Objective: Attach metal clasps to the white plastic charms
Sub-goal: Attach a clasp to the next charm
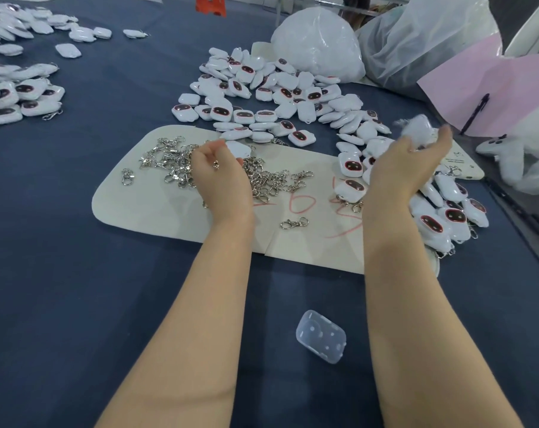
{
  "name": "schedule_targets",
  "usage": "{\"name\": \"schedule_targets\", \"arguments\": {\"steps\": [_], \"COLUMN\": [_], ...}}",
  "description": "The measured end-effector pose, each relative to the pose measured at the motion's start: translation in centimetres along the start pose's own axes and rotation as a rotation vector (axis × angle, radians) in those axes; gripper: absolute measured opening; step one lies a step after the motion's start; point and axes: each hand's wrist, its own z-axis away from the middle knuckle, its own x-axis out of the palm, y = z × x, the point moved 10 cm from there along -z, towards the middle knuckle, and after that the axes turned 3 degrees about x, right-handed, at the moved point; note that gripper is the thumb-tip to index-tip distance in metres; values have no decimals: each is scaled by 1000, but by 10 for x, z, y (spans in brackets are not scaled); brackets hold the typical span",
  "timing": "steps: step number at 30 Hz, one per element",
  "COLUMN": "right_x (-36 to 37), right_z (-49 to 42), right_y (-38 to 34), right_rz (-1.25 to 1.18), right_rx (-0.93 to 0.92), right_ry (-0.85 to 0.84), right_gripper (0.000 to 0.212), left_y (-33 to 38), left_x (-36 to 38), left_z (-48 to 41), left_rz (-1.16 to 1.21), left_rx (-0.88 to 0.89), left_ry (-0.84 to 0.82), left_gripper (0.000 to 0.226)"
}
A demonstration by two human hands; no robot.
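Note:
A heap of white plastic charms (280, 94) with dark oval faces lies behind a cream card sheet (157, 199). Loose metal clasps (166, 162) are scattered over the sheet. My left hand (215, 168) rests among the clasps with curled fingers pinching one small clasp. My right hand (407, 165) is raised at the right, fingers spread upward; a blurred white charm (416, 128) sits at its fingertips, apparently in motion. More charms with clasps attached (447, 220) lie piled right of that wrist.
Another pile of charms (18, 97) lies at the far left on the blue cloth (76, 273). A clear plastic case (320, 335) lies near me. White plastic bags (320, 41), pink paper (493, 94) and a pen (475, 112) are at the back right.

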Motion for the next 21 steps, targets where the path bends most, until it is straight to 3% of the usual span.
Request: {"name": "schedule_targets", "arguments": {"steps": [2,5,8,12,16,21], "right_x": [15,54,93,106,102,102], "right_z": [8,26,30,14,3,0], "right_y": [-13,-11,15,50,64,62], "right_rz": [194,467,786,1212,1312,1302], "right_rx": [-158,-321,-299,-147,-58,-131], "right_ry": [-68,-256,-464,-464,-417,-398], "right_gripper": [61,48,38,45,50,43], "left_y": [0,1,3,1,-3,-5], "left_x": [1,2,3,7,19,23], "left_z": [1,2,2,4,12,13], "left_rz": [-11,-34,-53,-87,-123,-148], "left_rx": [6,20,46,82,116,141], "left_ry": [-5,-7,-12,-41,-106,-138], "left_gripper": [14,16,17,17,18,15]}}
